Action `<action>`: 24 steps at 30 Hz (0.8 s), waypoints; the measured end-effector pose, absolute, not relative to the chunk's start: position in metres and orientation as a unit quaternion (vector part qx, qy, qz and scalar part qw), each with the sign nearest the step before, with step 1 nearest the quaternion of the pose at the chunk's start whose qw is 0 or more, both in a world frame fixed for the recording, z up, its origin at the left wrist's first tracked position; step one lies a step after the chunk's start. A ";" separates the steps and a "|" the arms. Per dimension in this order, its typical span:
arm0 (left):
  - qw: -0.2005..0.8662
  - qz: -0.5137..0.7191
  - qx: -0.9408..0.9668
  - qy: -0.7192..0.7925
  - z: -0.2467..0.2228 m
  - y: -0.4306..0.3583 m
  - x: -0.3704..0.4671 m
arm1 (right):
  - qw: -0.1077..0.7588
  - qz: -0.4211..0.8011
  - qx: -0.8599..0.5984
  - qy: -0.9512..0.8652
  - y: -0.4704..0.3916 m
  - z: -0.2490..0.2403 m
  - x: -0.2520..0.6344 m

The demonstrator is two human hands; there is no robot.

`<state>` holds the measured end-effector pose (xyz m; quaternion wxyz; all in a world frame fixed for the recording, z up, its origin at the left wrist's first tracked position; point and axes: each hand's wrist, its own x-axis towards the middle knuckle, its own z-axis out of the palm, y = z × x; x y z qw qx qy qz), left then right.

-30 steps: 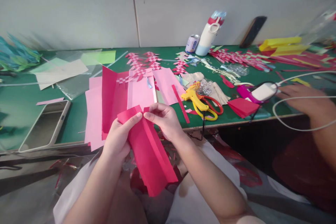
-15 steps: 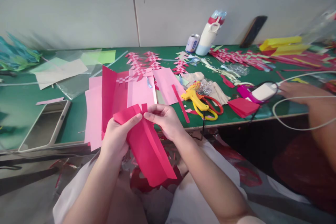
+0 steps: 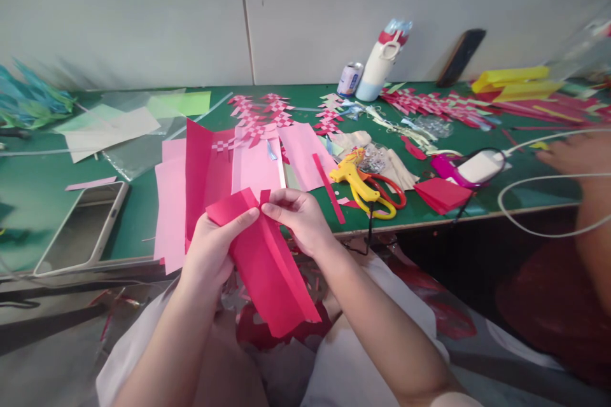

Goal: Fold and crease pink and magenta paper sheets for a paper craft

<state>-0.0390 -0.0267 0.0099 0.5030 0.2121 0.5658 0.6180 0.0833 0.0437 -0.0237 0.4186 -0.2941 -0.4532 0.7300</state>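
Head view, left grip and right grip side by side, pinching folded red paper

Left hand and right hand both pinch the red paper sheet near its top edge, below it slanting down past the worktop front. Yellow tool lies right of a red strip, phone flat at left. Can and white bottle at back by wall.
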 end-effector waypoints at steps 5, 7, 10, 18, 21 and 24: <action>0.498 0.599 0.241 0.580 0.008 -0.027 -0.043 | 0.409 0.739 -0.288 -0.452 0.045 -0.026 0.085; 0.498 0.592 0.248 0.583 0.008 -0.028 -0.043 | 0.408 0.737 -0.287 -0.456 0.046 -0.026 0.086; 0.496 0.586 0.251 0.590 0.009 -0.028 -0.043 | 0.403 0.731 -0.289 -0.469 0.046 -0.025 0.088; 0.485 0.598 0.238 0.592 0.011 -0.027 -0.038 | 0.386 0.726 -0.271 -0.501 0.047 -0.024 0.089; 0.490 0.603 0.237 0.583 0.010 -0.028 -0.038 | 0.396 0.715 -0.256 -0.517 0.046 -0.022 0.090; 0.500 0.608 0.234 0.570 0.008 -0.029 -0.038 | 0.406 0.701 -0.236 -0.536 0.044 -0.020 0.090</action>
